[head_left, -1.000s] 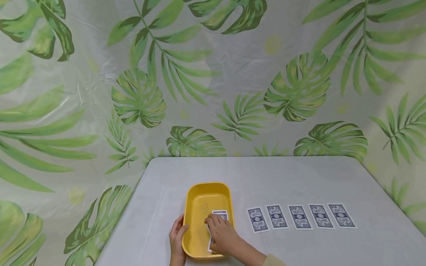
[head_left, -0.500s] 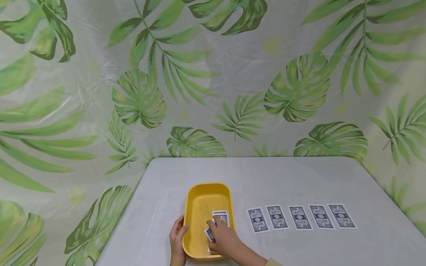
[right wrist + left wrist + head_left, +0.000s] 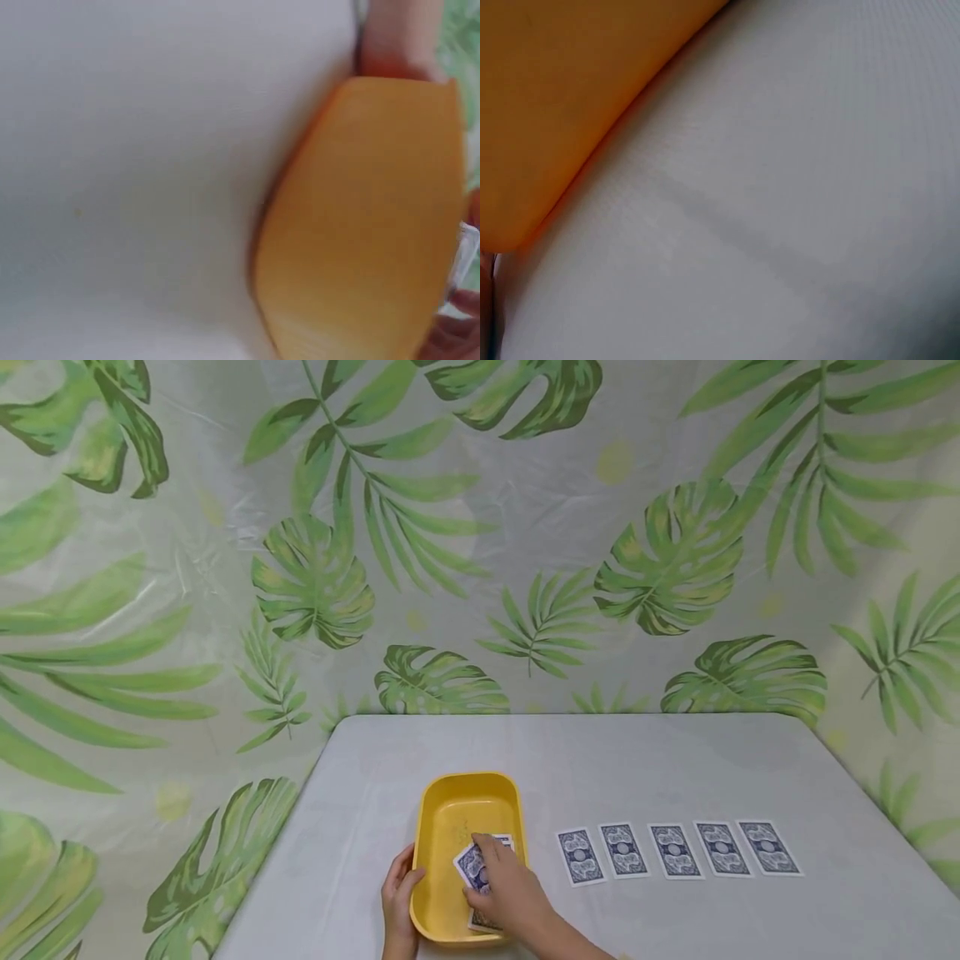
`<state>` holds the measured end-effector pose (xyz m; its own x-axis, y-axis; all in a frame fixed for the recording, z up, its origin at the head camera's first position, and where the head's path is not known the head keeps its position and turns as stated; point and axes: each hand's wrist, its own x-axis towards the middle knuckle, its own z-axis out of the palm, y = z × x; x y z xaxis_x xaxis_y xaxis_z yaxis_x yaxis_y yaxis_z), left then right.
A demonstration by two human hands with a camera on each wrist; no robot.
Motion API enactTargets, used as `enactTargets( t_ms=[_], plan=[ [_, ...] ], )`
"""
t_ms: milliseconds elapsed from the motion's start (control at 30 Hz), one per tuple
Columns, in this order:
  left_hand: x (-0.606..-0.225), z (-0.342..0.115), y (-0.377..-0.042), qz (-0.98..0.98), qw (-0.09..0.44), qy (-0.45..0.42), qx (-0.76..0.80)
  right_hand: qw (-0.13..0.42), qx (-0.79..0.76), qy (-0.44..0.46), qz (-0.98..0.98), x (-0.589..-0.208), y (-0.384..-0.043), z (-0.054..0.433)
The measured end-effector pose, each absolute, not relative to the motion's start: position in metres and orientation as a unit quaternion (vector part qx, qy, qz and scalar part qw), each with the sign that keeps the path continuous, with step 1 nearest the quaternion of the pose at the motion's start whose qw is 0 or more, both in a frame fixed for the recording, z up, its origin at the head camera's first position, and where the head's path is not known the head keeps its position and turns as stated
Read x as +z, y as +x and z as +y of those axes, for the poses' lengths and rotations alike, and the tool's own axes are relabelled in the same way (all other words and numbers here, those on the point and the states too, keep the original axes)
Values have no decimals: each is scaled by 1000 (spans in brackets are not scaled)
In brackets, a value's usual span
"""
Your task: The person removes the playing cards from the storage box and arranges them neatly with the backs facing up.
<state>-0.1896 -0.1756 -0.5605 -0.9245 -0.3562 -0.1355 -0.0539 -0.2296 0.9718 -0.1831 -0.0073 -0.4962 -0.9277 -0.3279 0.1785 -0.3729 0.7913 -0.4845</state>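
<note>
A yellow tray [image 3: 450,810] sits on the grey table near its front edge; it also fills the blurred left wrist view as the tray [image 3: 547,97] and the right wrist view as the tray [image 3: 375,225]. My left hand [image 3: 399,893] holds the tray's left rim. My right hand [image 3: 504,883] reaches into the tray and pinches a blue-backed playing card [image 3: 472,864], lifted and tilted above a small pile of cards [image 3: 504,842] on the tray floor.
Several blue-backed cards [image 3: 675,849] lie face down in a row on the table [image 3: 600,760], right of the tray. A leaf-printed curtain [image 3: 480,527] hangs behind the table and along both sides.
My right hand has drawn one card off the pile in the tray and raised it, turning it to the left. The left hand has stayed on the rim.
</note>
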Motion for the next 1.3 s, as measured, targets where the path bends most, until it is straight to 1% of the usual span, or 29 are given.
enactTargets(
  t_ms=[133, 233, 300, 433, 567, 800, 1100, 1300],
  plan=[
    [-560, -175, -190, -611, 96, 169, -767, 89, 331, 112, -933, -477, -180, 9],
    [-560, -176, -189, -609, 97, 172, -768, 121, 344, 48, -930, -467, -179, 26],
    [-559, -177, -189, -610, 99, 176, -766, 122, 335, 11, -934, -464, -178, 37],
    [-560, -178, -189, -616, 97, 183, -760, 78, 318, -50, -943, -465, -174, 58],
    [-560, -178, -189, -609, 97, 178, -767, 36, 288, -86, -953, -478, -169, 75],
    [-561, -177, -189, -609, 96, 174, -768, -1, 224, -84, -971, -511, -158, 90],
    [-560, -175, -190, -612, 95, 176, -765, -94, 193, -76, -974, -543, -152, 97],
    [-560, -175, -190, -618, 94, 180, -759, -116, 187, -62, -974, -553, -152, 103]
  ],
)
